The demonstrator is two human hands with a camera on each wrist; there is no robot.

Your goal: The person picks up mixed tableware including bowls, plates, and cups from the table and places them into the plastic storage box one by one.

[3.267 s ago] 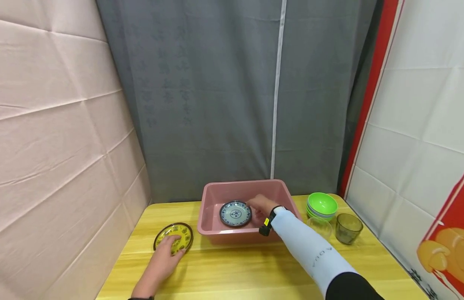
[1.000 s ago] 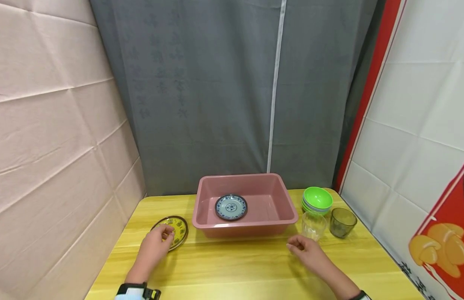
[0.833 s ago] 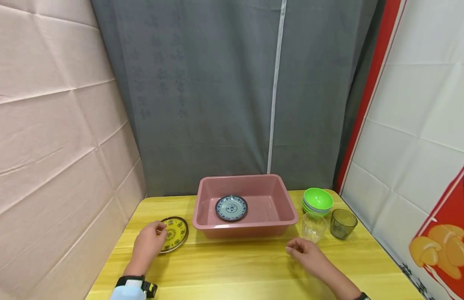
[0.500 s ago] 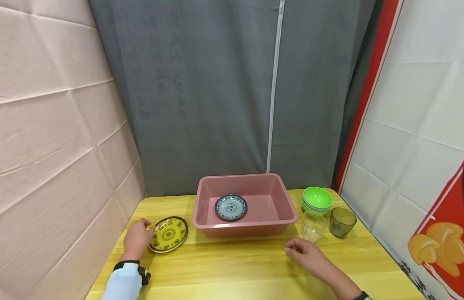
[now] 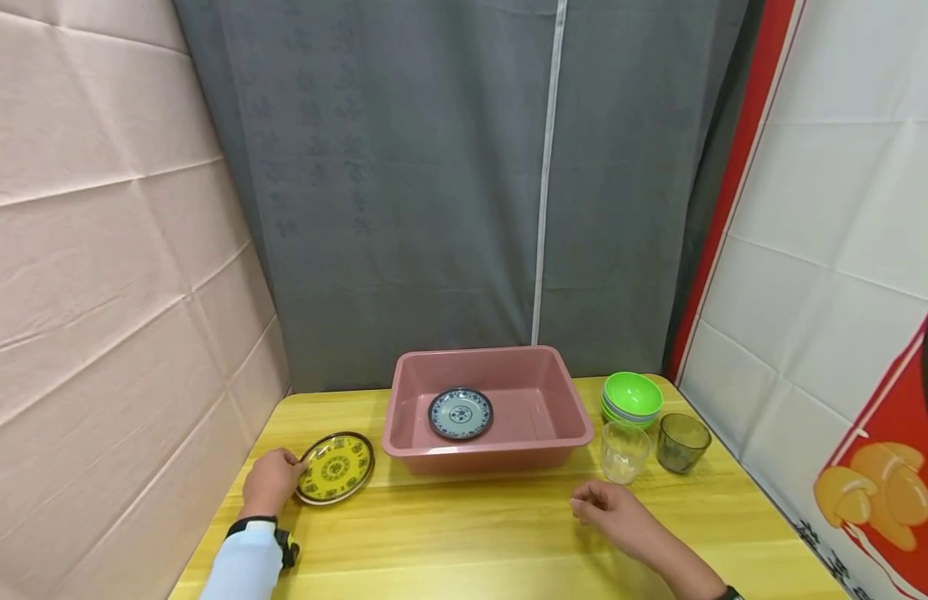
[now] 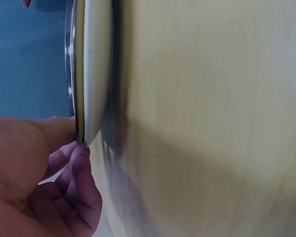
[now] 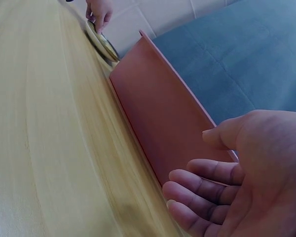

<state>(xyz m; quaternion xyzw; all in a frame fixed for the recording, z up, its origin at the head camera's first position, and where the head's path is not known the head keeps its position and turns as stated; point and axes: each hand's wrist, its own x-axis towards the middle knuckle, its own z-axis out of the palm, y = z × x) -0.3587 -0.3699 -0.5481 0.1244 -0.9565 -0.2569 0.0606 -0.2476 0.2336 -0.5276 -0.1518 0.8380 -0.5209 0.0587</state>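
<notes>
My left hand (image 5: 271, 482) is at the left edge of a yellow patterned plate (image 5: 334, 469) with a dark rim, on the left of the table. In the left wrist view, the thumb lies over the rim of the yellow plate (image 6: 96, 74) and curled fingers come up beneath it, pinching the edge. My right hand (image 5: 614, 512), loosely curled and holding nothing, hovers over the front right of the table, just in front of a clear glass (image 5: 624, 454). The right wrist view has its relaxed fingers (image 7: 197, 190) beside the pink tub's outer wall.
A pink tub (image 5: 486, 462) stands at the back middle, with a blue-and-white plate (image 5: 460, 414) lying inside it. Right of the tub are stacked bowls (image 5: 632, 395), the top one green, and an olive tinted glass (image 5: 683, 444). A grey curtain (image 5: 433, 208) hangs behind the wooden table (image 5: 448, 542).
My right hand has come out of the tub, leaving the blue-and-white plate there. My left hand has slid from over the yellow plate to its left edge and now pinches the rim.
</notes>
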